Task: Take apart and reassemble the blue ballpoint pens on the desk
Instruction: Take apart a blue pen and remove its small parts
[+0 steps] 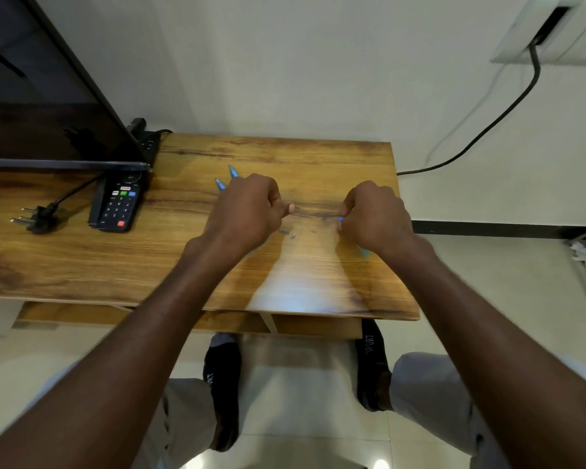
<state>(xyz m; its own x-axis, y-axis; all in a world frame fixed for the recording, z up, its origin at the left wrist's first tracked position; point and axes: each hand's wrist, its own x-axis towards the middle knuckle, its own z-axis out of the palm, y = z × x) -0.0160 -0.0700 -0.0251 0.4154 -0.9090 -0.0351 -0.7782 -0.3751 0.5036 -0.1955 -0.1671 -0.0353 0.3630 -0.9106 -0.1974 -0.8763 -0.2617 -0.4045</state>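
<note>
Both hands were curled mid-worktop: left hand (pixel 247 206) contents undeterminable; right hand (pixel 374 211) pinched a blue pen part (pixel 340 218). Recommended: pull straight; mind loose small parts (pixel 287 233).

The left hand (pixel 247 208) covers most of two blue pens (pixel 232 171), leaving only their far tips showing. The right hand (pixel 374 214) hides all but blue slivers of another pen (pixel 340 218). Two small parts (pixel 287 233) on the counter (pixel 149 258) are too tiny to identify.

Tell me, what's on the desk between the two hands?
In the head view, between the left hand and right hand lie bare desk wood and two tiny grey bits.
</note>
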